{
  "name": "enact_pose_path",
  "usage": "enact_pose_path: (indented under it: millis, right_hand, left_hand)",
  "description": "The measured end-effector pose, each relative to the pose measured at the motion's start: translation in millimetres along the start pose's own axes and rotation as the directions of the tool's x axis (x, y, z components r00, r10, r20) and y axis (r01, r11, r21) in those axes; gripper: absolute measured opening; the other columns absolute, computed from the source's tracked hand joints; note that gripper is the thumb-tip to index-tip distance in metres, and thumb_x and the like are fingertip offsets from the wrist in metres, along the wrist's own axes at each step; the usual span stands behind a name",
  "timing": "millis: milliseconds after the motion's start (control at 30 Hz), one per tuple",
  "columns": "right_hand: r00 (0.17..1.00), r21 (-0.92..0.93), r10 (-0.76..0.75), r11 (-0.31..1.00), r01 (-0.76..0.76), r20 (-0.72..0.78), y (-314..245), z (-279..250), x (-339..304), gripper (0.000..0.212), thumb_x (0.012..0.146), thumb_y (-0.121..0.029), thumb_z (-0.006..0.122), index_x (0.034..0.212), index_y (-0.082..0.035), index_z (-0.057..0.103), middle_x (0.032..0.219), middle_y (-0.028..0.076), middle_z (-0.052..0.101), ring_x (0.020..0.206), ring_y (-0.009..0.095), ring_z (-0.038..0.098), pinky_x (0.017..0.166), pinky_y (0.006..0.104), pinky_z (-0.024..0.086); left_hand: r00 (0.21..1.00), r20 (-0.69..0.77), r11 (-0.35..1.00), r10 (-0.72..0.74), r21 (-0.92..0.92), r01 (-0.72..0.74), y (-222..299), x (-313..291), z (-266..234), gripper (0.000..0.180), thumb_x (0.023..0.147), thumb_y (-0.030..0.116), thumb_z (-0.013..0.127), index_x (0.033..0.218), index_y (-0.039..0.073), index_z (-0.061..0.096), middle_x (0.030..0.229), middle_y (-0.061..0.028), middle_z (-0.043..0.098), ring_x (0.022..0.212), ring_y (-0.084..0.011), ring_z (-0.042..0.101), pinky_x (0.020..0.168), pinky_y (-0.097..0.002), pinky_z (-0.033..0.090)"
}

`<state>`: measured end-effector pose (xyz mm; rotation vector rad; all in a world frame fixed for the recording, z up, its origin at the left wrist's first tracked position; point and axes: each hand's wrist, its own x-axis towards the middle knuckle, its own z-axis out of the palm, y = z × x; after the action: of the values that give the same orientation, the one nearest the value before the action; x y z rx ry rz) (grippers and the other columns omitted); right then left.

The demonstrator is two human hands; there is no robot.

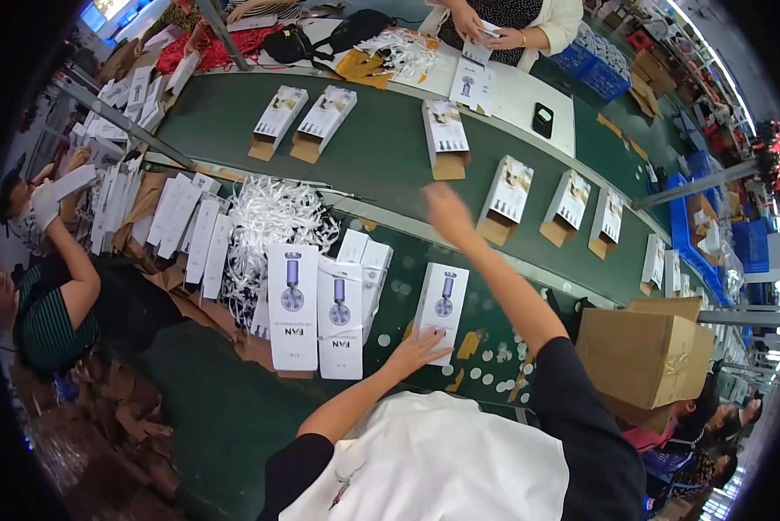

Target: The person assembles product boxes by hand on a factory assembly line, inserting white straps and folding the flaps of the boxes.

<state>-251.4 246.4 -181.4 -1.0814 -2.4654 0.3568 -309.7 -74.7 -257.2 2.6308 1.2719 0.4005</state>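
In front of me a white fan box (446, 291) with a purple handheld fan printed on it lies on the green bench. My left hand (416, 352) rests over its lower end, fingers stretched across the face. My right arm reaches forward, and my right hand (449, 211) is above the near edge of the belt, smeared by motion. Just beyond it, an open-ended white box (444, 128) with a brown flap lies on the belt. Left of my left hand are two more fan boxes (292, 304), (340, 317) side by side, with further white boxes behind them.
The green conveyor belt (377, 130) carries several open-ended boxes. White straps (277, 213) are heaped at the left, beside rows of white boxes. A large brown carton (637, 352) stands at the right. Round white stickers (487, 379) dot the bench. Co-workers sit at left and across.
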Motion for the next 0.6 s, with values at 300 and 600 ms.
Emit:
enact_pose_path:
  millis: [300, 600]
  right_hand:
    - [0.943, 0.051, 0.041, 0.997, -0.061, 0.330, -74.6, 152.9, 107.8, 0.023, 0.079, -0.013, 0.065, 0.100, -0.005, 0.062, 0.102, 0.016, 0.061, 0.096, 0.036, 0.061, 0.082, 0.0461, 0.050]
    - [0.971, -0.144, -0.043, 0.986, 0.079, 0.236, -20.8, 89.3, 103.8, 0.011, 0.079, -0.012, 0.060, 0.077, -0.002, 0.062, 0.080, 0.019, 0.062, 0.079, 0.038, 0.063, 0.070, 0.0463, 0.052]
  left_hand:
    - [0.947, -0.305, 0.992, -0.098, -0.109, 0.067, 65.9, 71.8, 4.0, 0.021, 0.081, 0.018, 0.056, 0.097, 0.007, 0.065, 0.112, -0.0060, 0.060, 0.108, -0.0215, 0.052, 0.079, -0.0343, 0.045]
    - [0.819, -0.407, 0.808, -0.405, -0.579, 0.112, 34.6, 79.5, -138.6, 0.009, 0.078, 0.018, 0.069, 0.084, 0.011, 0.069, 0.086, -0.0021, 0.064, 0.083, -0.0214, 0.061, 0.075, -0.0354, 0.046]
